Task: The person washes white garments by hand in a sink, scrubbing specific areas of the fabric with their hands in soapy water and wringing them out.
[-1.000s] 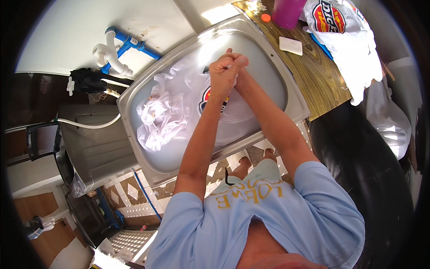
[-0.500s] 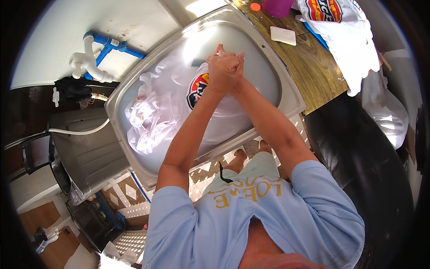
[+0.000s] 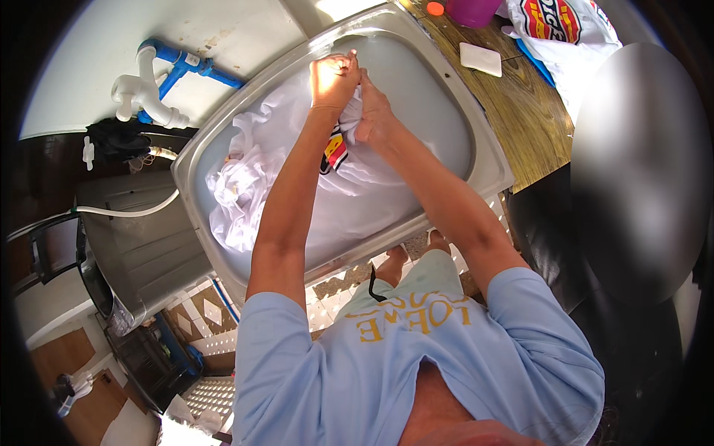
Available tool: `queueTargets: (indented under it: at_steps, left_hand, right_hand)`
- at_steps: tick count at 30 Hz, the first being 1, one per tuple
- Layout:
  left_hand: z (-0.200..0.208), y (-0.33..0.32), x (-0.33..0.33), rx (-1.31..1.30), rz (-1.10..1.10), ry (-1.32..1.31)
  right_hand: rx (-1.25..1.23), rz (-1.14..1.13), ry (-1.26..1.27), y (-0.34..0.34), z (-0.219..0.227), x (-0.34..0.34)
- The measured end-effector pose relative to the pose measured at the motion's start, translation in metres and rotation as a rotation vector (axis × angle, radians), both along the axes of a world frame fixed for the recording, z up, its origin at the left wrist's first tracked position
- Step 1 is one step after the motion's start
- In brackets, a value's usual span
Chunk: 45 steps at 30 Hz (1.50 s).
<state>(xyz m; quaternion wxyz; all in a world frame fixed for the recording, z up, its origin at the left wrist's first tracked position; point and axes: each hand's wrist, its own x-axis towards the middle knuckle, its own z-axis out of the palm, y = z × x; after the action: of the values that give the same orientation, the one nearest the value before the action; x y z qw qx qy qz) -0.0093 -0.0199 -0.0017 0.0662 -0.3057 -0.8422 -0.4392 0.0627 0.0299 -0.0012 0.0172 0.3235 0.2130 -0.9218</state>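
One cloth [image 3: 364, 197] is clenched by left hand [image 3: 335, 80] and right hand [image 3: 375, 113] near the basin's [image 3: 494, 171] far edge; scrubbing seems underway, firm grip needed next!

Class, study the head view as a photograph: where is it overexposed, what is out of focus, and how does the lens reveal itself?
Head view: sunlight bleaches part of the left hand; head view: a large grey oval shape at right is too blurred to identify; head view: black rounded borders darken the corners, as with a fisheye lens.
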Motion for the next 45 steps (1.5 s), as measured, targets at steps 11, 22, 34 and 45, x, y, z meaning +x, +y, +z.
queueTargets:
  at_steps: [11, 22, 34, 45]
  left_hand:
    - [-0.001, -0.015, -0.036, 0.237, 0.159, -0.293]
    - [0.048, -0.063, -0.018, 0.035, -0.277, -0.998]
    - [0.01, -0.027, 0.019, 0.267, -0.213, -0.722]
    - [-0.044, -0.027, 0.012, -0.144, 0.007, -0.675]
  right_hand:
    - [0.094, -0.137, 0.135, 0.032, -0.008, -0.002]
    - [0.227, -0.155, 0.462, 0.055, 0.002, -0.003]
    - [1.24, -0.175, 0.168, 0.09, -0.042, 0.0]
    - [0.777, -0.114, 0.083, 0.097, -0.067, -0.011]
